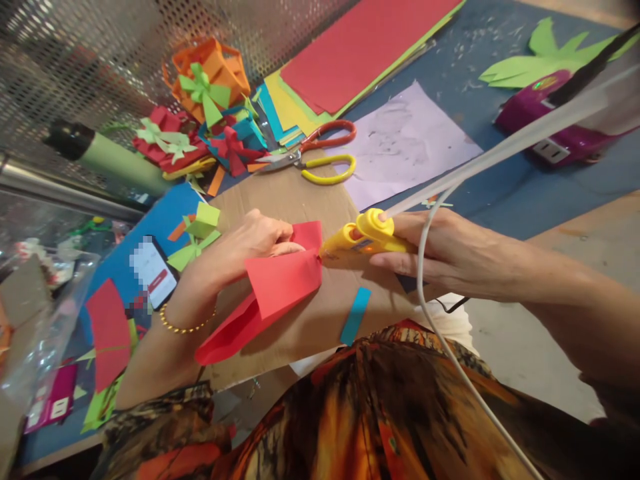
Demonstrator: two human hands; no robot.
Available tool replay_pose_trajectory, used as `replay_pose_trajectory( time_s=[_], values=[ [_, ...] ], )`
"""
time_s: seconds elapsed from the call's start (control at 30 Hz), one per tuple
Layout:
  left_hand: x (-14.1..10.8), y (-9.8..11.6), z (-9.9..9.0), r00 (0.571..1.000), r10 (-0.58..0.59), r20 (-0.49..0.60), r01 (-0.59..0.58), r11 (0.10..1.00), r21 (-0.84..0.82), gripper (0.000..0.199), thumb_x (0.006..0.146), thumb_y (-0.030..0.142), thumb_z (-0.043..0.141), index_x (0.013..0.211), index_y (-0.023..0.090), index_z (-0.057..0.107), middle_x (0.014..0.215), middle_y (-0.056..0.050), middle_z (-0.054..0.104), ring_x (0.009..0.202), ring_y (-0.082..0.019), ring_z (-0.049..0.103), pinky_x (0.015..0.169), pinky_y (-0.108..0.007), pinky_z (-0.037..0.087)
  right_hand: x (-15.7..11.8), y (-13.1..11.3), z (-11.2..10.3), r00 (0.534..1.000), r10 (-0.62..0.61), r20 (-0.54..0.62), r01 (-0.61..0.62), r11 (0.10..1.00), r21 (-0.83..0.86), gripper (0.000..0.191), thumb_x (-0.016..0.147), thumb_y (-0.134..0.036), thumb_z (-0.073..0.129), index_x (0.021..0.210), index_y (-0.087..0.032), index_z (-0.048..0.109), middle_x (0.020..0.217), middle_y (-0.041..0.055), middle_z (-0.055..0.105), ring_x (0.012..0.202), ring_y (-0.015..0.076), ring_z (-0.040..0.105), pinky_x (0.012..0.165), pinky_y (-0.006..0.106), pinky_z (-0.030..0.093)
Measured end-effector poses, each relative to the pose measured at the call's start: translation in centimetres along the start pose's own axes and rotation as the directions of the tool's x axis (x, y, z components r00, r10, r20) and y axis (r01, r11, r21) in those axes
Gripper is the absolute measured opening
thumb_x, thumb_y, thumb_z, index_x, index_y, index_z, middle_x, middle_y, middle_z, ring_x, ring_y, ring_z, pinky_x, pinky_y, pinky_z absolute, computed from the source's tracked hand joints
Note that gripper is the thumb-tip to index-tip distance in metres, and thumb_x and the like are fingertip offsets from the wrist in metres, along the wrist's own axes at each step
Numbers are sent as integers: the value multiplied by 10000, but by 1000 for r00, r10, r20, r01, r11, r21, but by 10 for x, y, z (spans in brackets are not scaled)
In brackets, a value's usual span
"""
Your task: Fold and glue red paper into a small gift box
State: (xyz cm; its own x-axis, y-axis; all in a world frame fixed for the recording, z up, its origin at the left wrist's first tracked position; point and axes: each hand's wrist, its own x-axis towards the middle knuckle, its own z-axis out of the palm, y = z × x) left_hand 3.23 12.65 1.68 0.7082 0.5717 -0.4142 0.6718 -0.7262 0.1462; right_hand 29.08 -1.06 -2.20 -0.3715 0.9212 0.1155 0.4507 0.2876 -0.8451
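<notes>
Phone (156,272): we see it lying at the left of the frame.
Left hand (263,237): near the centre, we pinch the red paper narrowly between thumb and fingers.
Red paper (285,280): we have it folded, centre of the frame, above the cardboard (300,340).
Scissors (299,155): upper centre, open, beyond our hands.
Glue gun (371,233): yellow, its nozzle at the paper's right edge.
Right hand (440,250): right of centre, we wrap it around the glue gun.

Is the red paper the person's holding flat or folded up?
Folded. The red paper in the left hand bends back on itself: its sides stand apart, and it curves around at the lower left.
</notes>
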Motion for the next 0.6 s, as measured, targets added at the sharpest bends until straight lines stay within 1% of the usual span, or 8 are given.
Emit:
replay_pose_trajectory(
  time_s=[0.07,0.17,0.23,0.33,0.4,0.5,0.53,0.6],
  values=[
    [2,-4,3,1000,25,-10,-25,1000,-2,457,955,490,493,622,192,397,568,57,350,586,-100,257,618,-306,185,-1,-3,0,999,-4,37,4,1000,16,321,1040,-412,516,795,-207,543,730,-12,585,640,118,524,632,285,402],
    [3,-6,4,999,41,-22,-41,999,-3,446,956,497,474,638,193,406,586,44,409,592,-104,285,629,-303,195,0,-6,-1,999,-3,45,2,1000,28,253,1028,-367,518,859,-194,592,748,-2,602,674,135,555,649,287,415],
    [1,-3,2,1000,21,-10,-22,1000,-10,433,940,480,470,626,191,394,577,53,351,590,-102,281,617,-302,181,1,-5,-2,999,-8,41,7,1000,19,246,1029,-365,514,905,-183,623,756,3,617,670,139,558,652,293,416],
    [-2,6,-4,999,-33,6,33,999,-30,428,905,459,469,588,194,360,562,66,249,571,-97,256,601,-306,166,2,-4,-2,999,-9,34,10,1000,-20,308,1043,-402,497,867,-180,619,762,13,629,652,139,551,653,303,413],
    [-3,12,-7,1000,-25,-4,25,999,-34,423,901,440,465,574,194,358,544,69,245,557,-96,249,609,-306,182,1,-3,-2,999,-2,43,4,999,-39,322,1051,-413,481,863,-186,611,768,18,635,656,145,552,662,312,417],
    [-4,15,-8,1000,-4,-18,4,1000,-8,405,909,378,465,563,191,369,505,68,295,547,-102,239,637,-315,207,0,-3,-2,998,-13,61,16,999,-38,338,1073,-432,430,907,-196,606,839,42,669,735,170,585,715,329,431],
    [-4,15,-8,1000,-6,-16,6,1000,0,391,913,354,464,566,189,389,500,63,330,548,-107,248,643,-320,211,-1,-3,-3,998,-18,52,20,999,-43,361,1078,-449,414,895,-199,600,862,52,674,754,175,587,727,333,429],
    [-5,15,-8,1000,-2,-13,2,1000,6,354,926,309,458,595,187,439,521,51,429,560,-117,293,661,-327,226,-3,-1,-5,999,-50,2,50,996,-71,424,1075,-480,422,772,-214,550,808,41,638,704,158,540,703,329,406]
  ],
)
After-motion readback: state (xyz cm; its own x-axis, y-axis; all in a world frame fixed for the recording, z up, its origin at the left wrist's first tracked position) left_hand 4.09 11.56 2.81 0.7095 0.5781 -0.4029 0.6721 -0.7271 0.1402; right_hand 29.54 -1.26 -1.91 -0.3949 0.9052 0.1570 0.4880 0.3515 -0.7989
